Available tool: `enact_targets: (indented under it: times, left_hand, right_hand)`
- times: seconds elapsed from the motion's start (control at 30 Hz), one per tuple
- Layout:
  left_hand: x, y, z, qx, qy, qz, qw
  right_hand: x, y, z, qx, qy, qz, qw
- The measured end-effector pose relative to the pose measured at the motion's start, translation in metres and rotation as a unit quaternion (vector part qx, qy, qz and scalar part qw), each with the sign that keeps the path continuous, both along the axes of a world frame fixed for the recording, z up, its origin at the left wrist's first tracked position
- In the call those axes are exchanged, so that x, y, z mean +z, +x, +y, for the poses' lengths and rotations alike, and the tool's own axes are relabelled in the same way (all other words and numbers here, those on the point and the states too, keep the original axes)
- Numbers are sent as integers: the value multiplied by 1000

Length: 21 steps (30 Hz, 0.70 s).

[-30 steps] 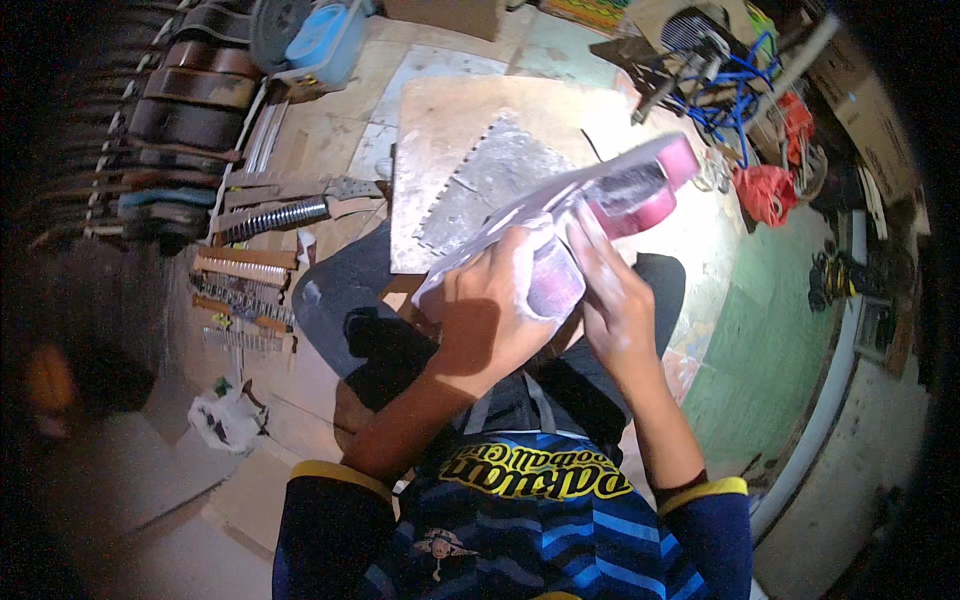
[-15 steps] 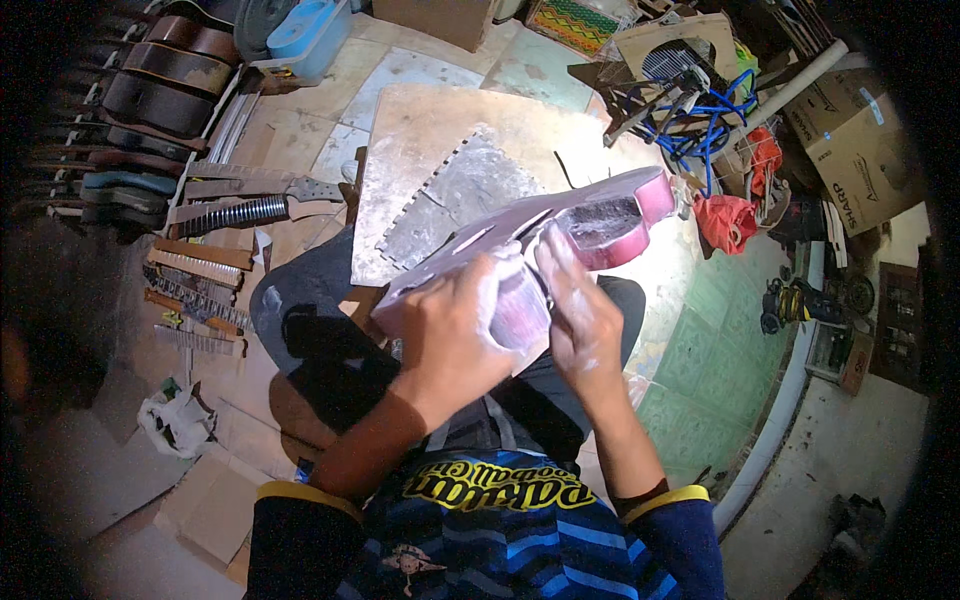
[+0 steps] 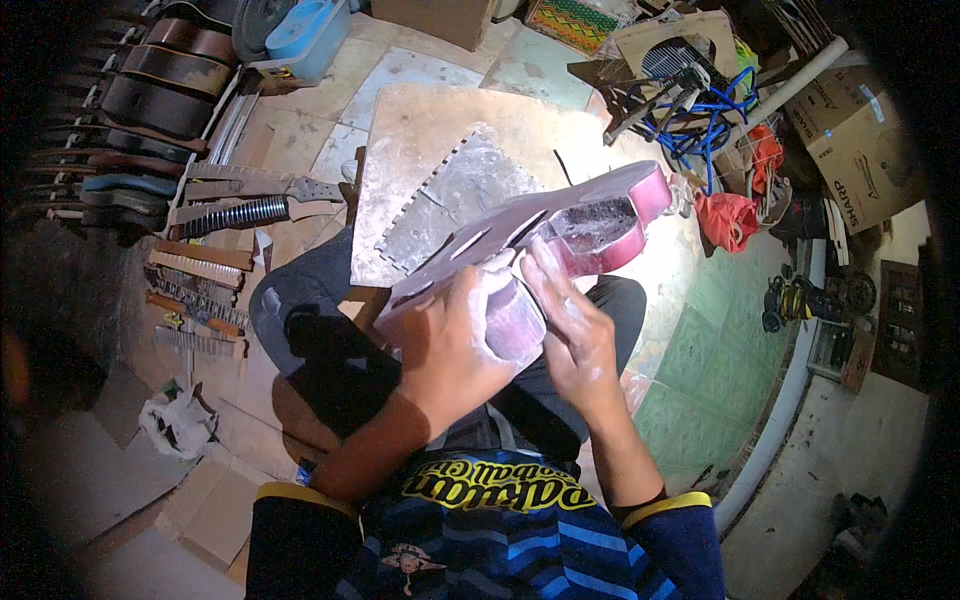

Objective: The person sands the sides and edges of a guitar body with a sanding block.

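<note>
A pinkish-purple solid guitar body (image 3: 477, 240), dusted white, lies tilted over my lap, its face up and its cutaway edge toward me. My left hand (image 3: 445, 335) is wrapped around its near left part, thumb on the top and fingers out of sight beneath. My right hand (image 3: 573, 325) is pressed against the curved inner edge, its fingers long and close together. Under those fingers shows a thin pale edge, like a folded sheet of sandpaper, mostly hidden. White powder coats both hands.
A pale board (image 3: 420, 120) with a dusty grey sheet (image 3: 450, 190) lies beyond the body. Saws (image 3: 240, 208) and combs of metal teeth lie at left, near a row of guitar bodies (image 3: 160, 105). Blue cable (image 3: 690, 140), a red bag (image 3: 727, 222) and cartons (image 3: 860, 150) crowd the right.
My right hand has slid slightly toward me and down along the inner edge. The guitar body has tipped a little; my left hand keeps its hold.
</note>
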<state>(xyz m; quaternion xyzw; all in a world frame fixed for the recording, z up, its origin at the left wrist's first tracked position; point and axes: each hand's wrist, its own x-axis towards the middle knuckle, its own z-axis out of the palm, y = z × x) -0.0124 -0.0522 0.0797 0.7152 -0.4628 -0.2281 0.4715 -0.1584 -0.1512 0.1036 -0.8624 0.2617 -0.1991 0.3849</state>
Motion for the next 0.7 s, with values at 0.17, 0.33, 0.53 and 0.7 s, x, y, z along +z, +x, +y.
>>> enact_targets:
  times: [0.17,0.33,0.53,0.7]
  left_hand:
    - [8,-4,3,2,-15,-45,999]
    - [11,0,1,12,24,18,999]
    - [9,-6,6,3,8,9,1000]
    - [10,-8,11,-4,4,9,1000]
  right_hand:
    - [-11,-22,10,5,41,-22,999]
    - [-6,-21,22,-7,69,-37,997]
    - [-8,-9,14,-4,85,-53,995]
    - [-13,-20,17,14,85,-53,995]
